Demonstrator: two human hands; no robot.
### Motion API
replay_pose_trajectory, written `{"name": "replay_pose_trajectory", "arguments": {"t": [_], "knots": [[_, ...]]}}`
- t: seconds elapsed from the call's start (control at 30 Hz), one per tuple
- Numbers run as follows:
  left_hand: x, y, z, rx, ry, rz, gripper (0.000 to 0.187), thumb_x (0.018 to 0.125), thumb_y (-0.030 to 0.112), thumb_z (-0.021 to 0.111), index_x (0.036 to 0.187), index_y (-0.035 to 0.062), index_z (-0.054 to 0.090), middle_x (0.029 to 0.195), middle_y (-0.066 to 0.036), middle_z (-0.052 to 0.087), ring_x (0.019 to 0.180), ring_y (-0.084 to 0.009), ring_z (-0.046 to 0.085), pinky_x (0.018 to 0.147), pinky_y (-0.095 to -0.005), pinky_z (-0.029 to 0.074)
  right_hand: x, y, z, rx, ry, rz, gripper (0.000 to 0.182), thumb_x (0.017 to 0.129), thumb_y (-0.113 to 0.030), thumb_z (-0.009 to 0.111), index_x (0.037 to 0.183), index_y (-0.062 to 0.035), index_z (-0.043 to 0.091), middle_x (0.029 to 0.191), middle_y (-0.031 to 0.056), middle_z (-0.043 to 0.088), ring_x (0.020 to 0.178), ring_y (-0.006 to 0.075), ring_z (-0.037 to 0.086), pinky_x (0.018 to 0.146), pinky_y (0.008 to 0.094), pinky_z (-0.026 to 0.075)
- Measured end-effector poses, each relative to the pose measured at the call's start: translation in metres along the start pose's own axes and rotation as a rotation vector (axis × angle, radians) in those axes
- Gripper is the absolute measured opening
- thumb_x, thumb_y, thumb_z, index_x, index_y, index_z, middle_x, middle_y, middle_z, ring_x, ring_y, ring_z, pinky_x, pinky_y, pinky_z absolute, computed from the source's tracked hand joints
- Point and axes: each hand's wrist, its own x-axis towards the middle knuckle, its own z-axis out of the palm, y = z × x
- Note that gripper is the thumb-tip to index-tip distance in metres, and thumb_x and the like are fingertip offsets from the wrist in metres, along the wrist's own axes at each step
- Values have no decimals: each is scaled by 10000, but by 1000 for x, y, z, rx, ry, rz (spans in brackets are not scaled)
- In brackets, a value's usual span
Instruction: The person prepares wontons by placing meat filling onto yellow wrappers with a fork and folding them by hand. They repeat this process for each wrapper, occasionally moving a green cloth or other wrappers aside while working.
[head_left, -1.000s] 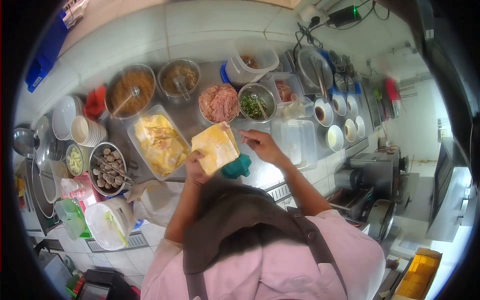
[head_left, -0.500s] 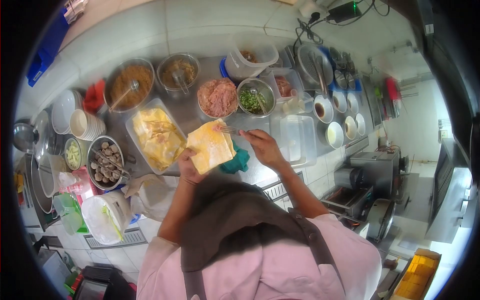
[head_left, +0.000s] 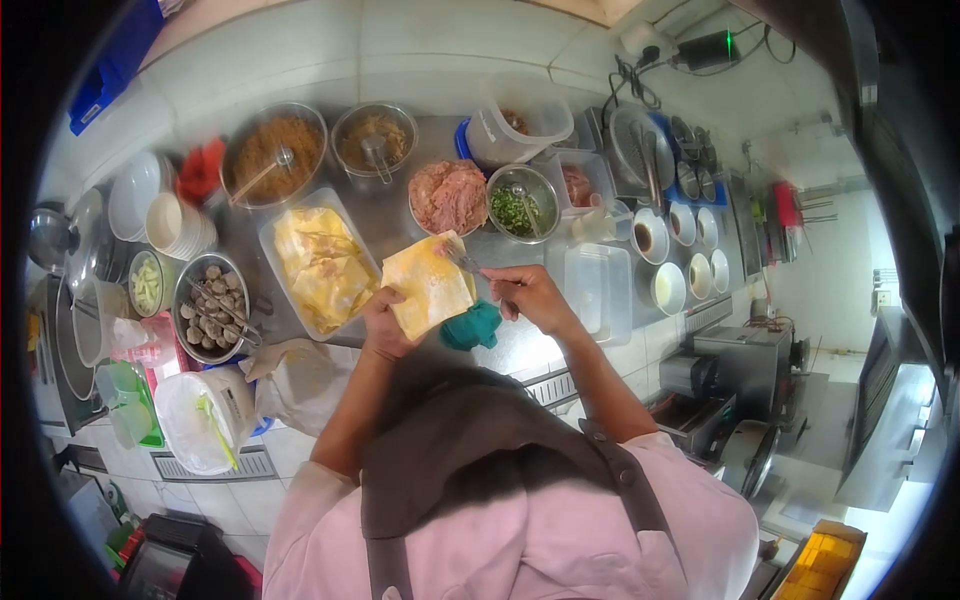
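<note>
My left hand [head_left: 384, 326] holds a stack of yellow square wrappers [head_left: 428, 285] flat above the steel counter. My right hand [head_left: 529, 297] grips a metal fork [head_left: 464, 263] whose tines touch the top corner of the wrapper stack. Just beyond stands a bowl of pink minced meat [head_left: 448, 196]. A clear tub of folded yellow dumplings [head_left: 319, 265] lies to the left of the wrappers. A teal cloth [head_left: 472, 327] sits on the counter under my hands.
Along the back stand a bowl of chopped greens [head_left: 519, 205], two pans of brown filling [head_left: 272, 152], and a clear plastic container [head_left: 522, 128]. A bowl of meatballs [head_left: 210, 320], stacked white bowls [head_left: 180, 230], an empty clear tray [head_left: 598, 285] and small sauce bowls [head_left: 668, 288] surround the area.
My right hand brought a fork to the top corner of the wrapper stack. The left hand holds the stack in much the same place.
</note>
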Motion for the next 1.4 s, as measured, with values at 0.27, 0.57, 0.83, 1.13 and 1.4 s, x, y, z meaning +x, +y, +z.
{"name": "replay_pose_trajectory", "arguments": {"t": [0.27,0.57,0.83,1.13,1.4], "knots": [[1,5,-12,42,-14,-30,668,750,151,503,1381,-50,420,1343,-222,543,1239,-393,536,1089,-510,404,-1,-23,11,-352,186,-139,290,932,-73,585,1203,-40,681,770,25,653,609,74,545,581,240,467],[0,2,-23,83,86,-49,650,754,120,482,1378,-55,423,1340,-219,548,1245,-373,537,1099,-484,397,1,-15,21,-423,138,-140,284,925,-90,601,1194,-37,676,924,107,733,766,92,599,728,247,483],[-10,3,-20,209,184,-67,594,798,132,520,1355,-58,444,1309,-203,571,1193,-349,577,1061,-453,441,-10,-7,38,-923,297,-577,306,846,-36,617,1141,-70,690,886,122,635,770,310,624,707,370,515],[6,-7,10,311,313,-18,416,914,158,630,1279,-14,525,1183,-129,640,1055,-255,654,906,-388,547,-4,35,43,-1070,371,-692,413,803,-1,595,1194,-109,673,1035,75,623,853,254,637,752,354,527],[-4,4,22,479,477,274,380,865,25,679,1224,-2,558,1106,-108,654,979,-238,670,828,-360,570,-10,10,37,-738,141,-535,296,879,11,609,1154,-64,688,958,97,632,710,205,605,670,288,493]]}}
